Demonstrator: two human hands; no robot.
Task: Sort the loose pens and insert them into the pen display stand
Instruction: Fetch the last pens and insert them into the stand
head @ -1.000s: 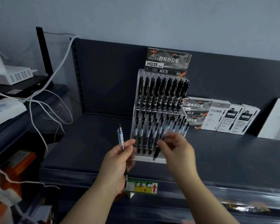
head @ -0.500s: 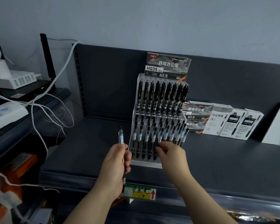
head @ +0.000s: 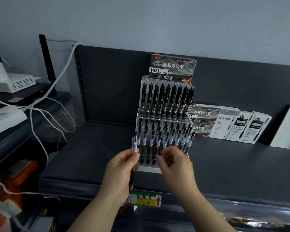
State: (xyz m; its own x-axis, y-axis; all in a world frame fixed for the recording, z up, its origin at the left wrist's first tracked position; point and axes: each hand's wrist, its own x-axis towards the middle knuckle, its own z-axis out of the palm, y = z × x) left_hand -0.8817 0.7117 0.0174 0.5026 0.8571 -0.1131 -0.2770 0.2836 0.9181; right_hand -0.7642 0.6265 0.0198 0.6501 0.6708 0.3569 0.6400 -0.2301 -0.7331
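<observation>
**Two bare hands held up close together**

Both arms come up from the bottom of the view, bare to the elbow. The left arm [head: 97, 206] slants toward 1 o'clock. The left hand [head: 120, 171] is closed around a pen [head: 135, 148], with thumb and fingertips pinching it near the top of the fist. The pen stands almost straight up, pointing to 12 o'clock.

The right arm [head: 206, 208] slants toward 11 o'clock. The right hand [head: 174, 162] has its back to us and its fingers curled forward and loose. It looks blurry. Nothing shows in its grip. The two hands are near each other but not touching.
</observation>
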